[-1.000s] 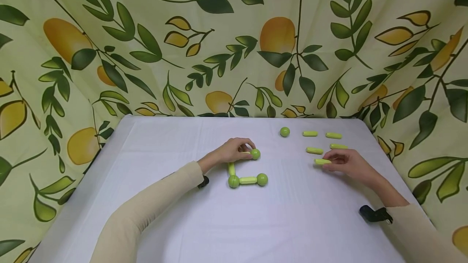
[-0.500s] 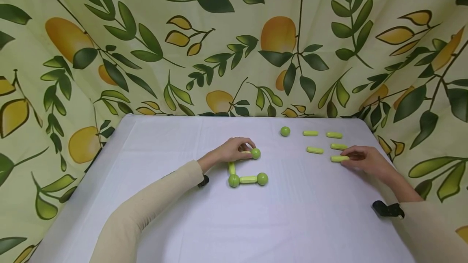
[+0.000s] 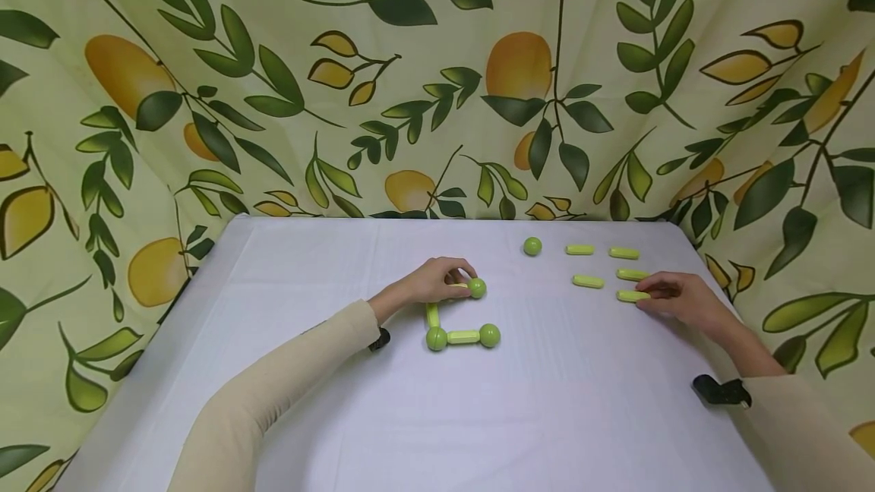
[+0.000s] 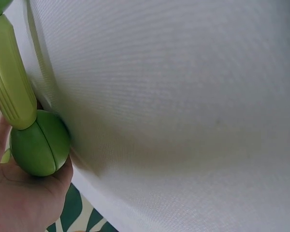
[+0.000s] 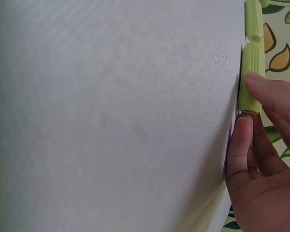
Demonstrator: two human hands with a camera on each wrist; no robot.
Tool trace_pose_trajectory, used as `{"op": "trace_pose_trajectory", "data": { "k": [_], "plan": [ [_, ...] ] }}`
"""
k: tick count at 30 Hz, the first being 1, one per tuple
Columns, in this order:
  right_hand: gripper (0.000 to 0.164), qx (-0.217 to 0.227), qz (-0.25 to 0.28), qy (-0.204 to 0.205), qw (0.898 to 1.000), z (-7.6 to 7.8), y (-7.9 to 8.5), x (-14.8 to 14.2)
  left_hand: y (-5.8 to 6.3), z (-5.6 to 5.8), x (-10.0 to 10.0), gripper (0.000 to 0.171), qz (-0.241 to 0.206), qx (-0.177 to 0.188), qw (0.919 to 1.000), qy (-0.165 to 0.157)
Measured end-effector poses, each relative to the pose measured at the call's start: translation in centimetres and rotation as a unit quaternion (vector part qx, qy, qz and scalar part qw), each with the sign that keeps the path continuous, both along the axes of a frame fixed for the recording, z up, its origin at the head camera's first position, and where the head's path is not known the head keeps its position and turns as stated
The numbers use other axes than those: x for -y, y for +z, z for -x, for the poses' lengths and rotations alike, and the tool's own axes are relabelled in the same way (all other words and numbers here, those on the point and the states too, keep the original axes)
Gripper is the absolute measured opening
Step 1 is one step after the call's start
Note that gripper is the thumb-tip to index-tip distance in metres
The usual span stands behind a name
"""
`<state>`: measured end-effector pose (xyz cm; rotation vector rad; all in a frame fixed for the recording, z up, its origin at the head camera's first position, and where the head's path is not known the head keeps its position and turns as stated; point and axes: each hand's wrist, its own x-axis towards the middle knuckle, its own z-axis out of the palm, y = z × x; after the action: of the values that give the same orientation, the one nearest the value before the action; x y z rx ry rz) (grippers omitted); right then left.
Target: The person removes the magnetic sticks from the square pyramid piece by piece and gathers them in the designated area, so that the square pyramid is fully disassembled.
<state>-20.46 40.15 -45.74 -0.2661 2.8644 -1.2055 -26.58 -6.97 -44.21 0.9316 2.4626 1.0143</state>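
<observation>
In the head view my left hand (image 3: 437, 280) grips the upper left corner of a three-sided frame of green rods and balls. Its fingers hide that corner; a ball (image 3: 478, 288) shows past the fingertips. The lower side is a rod (image 3: 463, 337) between two balls. From the left wrist, a grooved green ball (image 4: 41, 143) lies against the hand, with a ribbed rod (image 4: 10, 72) joined to it. At the right, my right hand (image 3: 673, 296) pinches the near end of a loose light green rod (image 3: 632, 296), index finger on its side and thumb tip at its end.
Several loose rods lie in rough rows at the back right, among them a rod (image 3: 589, 281) left of the right hand. A single green ball (image 3: 532, 247) sits near the back edge. The white-covered table (image 3: 547, 416) meets a leaf-and-fruit curtain (image 3: 437, 82).
My right hand has moved right with the rod, bringing it in front of the other loose rods; over the last half second it stays there. The left hand and the frame keep their place.
</observation>
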Motion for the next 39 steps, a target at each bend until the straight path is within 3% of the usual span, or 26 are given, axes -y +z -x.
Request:
{"op": "trace_pose_trajectory", "data": {
  "k": [10, 19, 30, 39],
  "plan": [
    [0.031, -0.040, 0.002, 0.017, 0.999, -0.2, 1.0, 0.1, 0.1, 0.0, 0.1, 0.029, 0.006, -0.001, 1.0000, 0.000],
    [0.028, -0.059, 0.038, 0.026, 0.997, 0.5, 1.6, 1.1, 0.2, -0.1, 0.8, 0.032, 0.011, -0.003, 0.9999, 0.006],
    [0.032, -0.046, 0.089, 0.056, 0.993, 2.5, 2.1, 6.3, 0.1, -0.6, 1.9, 0.029, -0.001, -0.002, 0.9998, 0.018],
    [0.035, -0.001, 0.151, 0.123, 0.981, 4.4, 2.7, 11.8, 0.1, -0.6, 2.8, 0.019, -0.012, -0.016, 0.9998, 0.005]
  ]
}}
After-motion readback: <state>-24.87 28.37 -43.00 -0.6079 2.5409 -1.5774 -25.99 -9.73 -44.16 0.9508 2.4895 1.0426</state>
